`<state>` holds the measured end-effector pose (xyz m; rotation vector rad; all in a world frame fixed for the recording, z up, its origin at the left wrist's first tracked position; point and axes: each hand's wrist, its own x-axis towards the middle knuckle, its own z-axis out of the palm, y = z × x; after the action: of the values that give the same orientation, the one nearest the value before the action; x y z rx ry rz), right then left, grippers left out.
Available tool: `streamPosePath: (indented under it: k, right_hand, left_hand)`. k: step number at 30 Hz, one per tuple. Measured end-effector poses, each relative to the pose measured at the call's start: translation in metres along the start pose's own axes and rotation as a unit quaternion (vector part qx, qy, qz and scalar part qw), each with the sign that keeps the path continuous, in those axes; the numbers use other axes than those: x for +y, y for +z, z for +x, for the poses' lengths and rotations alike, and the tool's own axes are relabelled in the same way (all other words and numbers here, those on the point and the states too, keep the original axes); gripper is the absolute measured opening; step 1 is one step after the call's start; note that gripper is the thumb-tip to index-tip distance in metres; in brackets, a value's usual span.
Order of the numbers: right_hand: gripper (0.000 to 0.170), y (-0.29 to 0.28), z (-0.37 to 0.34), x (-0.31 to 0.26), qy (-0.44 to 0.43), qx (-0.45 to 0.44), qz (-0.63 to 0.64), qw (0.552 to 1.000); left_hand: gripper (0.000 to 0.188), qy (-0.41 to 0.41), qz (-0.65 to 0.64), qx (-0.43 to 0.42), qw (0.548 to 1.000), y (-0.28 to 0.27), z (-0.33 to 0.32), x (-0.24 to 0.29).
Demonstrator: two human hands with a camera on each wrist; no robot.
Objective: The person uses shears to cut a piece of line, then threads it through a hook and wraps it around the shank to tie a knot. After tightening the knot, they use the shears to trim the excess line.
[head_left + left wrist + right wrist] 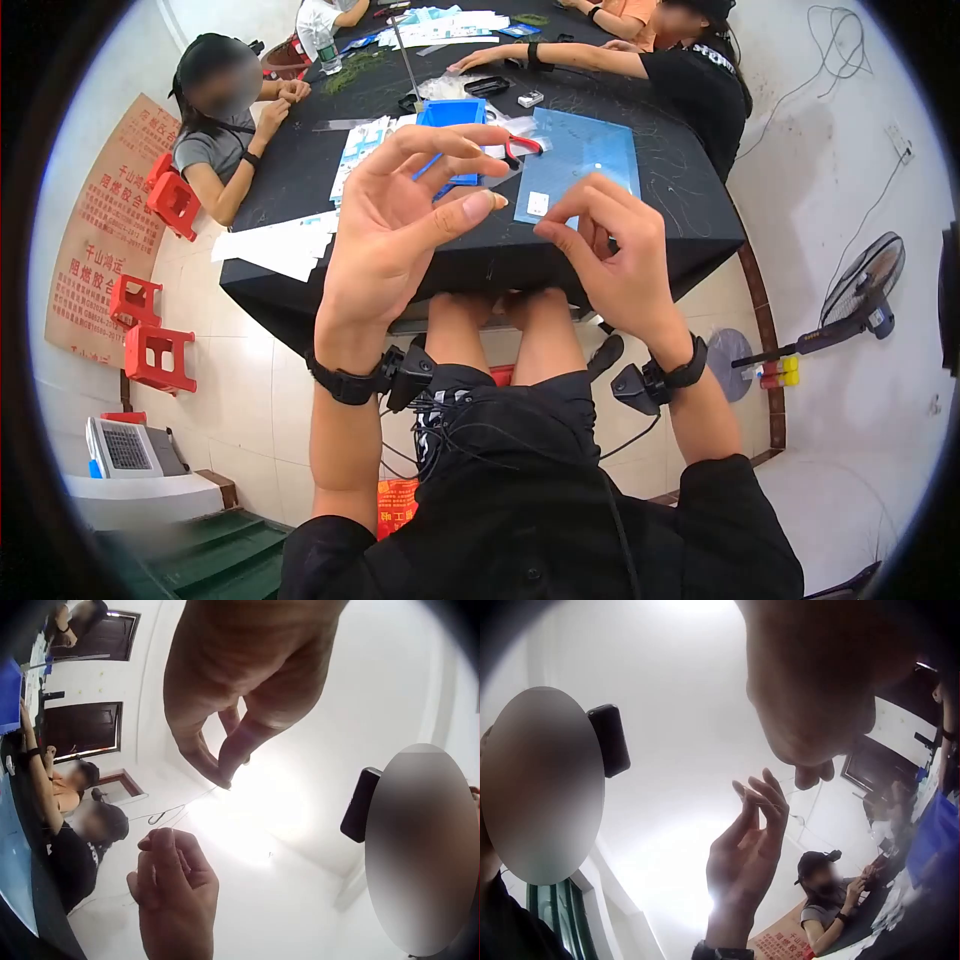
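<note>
Both hands are raised in front of the chest, above the near table edge. My left hand [385, 220] has its thumb and fingers bent toward each other; in the left wrist view the fingertips come together on a thin dark line [171, 811]. The line carries a small loop and spans the short gap between the hands. Opposite, my right hand [620, 255] pinches with thumb and forefinger, its other fingers curled, at the line's lower end in the left wrist view. In the head view the line hardly shows.
On the black-covered table [690, 215] lie a blue translucent sheet [590, 140], red-handled pliers [524, 144], a blue tray [455, 113] and white paper strips [270, 246]. People sit along the left, right and far sides. A fan [862, 300] stands at right, red stools [160, 357] at left.
</note>
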<state>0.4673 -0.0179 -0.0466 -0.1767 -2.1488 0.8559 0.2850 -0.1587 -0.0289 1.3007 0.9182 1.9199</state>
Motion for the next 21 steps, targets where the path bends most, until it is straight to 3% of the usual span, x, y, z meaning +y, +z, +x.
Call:
streamPosePath:
  k: [18, 21]
  right_hand:
    - [0.010, 0.001, -0.013, 0.010, 0.009, 0.021, -0.100, 0.995]
    - [0.010, 0.000, -0.013, 0.017, -0.044, 0.030, -0.122, 0.991]
  left_hand:
    - [0.032, -0.047, -0.012, -0.019, 0.999, -0.006, -0.005, -0.013]
    - [0.032, -0.066, -0.027, -0.019, 0.997, -0.007, -0.005, -0.017]
